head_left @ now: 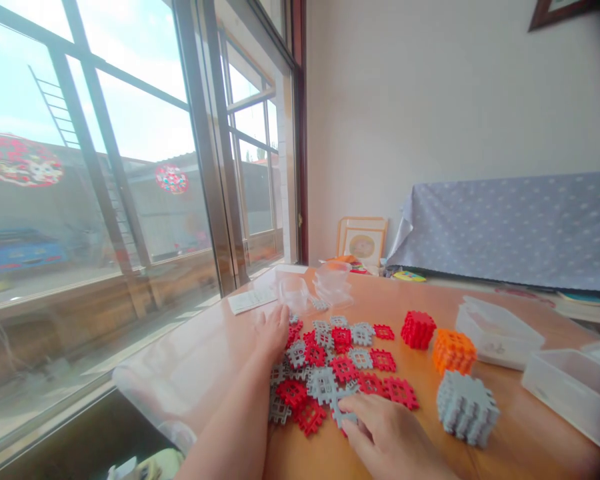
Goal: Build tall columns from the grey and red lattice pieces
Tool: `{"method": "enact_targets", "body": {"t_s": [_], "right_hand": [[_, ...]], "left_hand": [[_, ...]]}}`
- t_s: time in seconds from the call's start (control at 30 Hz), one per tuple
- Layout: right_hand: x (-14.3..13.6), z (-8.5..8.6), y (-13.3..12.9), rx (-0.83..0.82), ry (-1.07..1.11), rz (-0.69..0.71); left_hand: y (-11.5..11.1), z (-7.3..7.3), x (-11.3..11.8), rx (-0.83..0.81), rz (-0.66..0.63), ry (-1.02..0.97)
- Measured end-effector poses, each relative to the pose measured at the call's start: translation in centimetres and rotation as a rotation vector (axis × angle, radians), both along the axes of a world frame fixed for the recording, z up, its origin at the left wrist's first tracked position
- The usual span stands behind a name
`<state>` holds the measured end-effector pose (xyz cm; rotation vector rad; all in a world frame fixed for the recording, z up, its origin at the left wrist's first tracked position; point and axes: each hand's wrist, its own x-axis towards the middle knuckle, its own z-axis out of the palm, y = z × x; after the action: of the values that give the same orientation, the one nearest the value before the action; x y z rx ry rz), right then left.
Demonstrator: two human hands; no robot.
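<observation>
Head view: red and gray tiles lie in a loose pile on the table, a gray tile at its near edge touched by my right hand, whose grip I cannot tell. My left hand rests loosely spread at the pile's left edge. Rightward stand a red stack, an orange stack and a gray stack, with clear boxes beyond.

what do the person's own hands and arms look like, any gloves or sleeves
Both the left hand and right hand are gloveless. The left forearm is bare, with no sleeve, watch or bracelet in view. No ring can be made out on the fingers, though they look soft.
</observation>
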<state>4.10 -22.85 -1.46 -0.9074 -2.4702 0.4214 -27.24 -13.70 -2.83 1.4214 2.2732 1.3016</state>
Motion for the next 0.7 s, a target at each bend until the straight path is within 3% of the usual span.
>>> {"method": "enact_targets", "body": {"t_s": [0.17,0.47,0.57,0.7], "right_hand": [[0.0,0.3,0.0,-0.032,0.034,0.013],[0.0,-0.4,0.3,-0.028,0.038,0.002],[0.0,-1.1,0.5,-0.006,0.053,-0.018],[0.1,-1.8,0.9,0.007,0.075,-0.033]], "left_hand": [[-0.5,0.5,0.9,-0.158,-0.076,0.107],[-1.1,2.0,3.0,-0.025,-0.309,0.197],[-1.1,2.3,3.3,0.004,-0.291,0.169],[-1.8,2.7,2.5,-0.030,-0.138,0.129]]}}
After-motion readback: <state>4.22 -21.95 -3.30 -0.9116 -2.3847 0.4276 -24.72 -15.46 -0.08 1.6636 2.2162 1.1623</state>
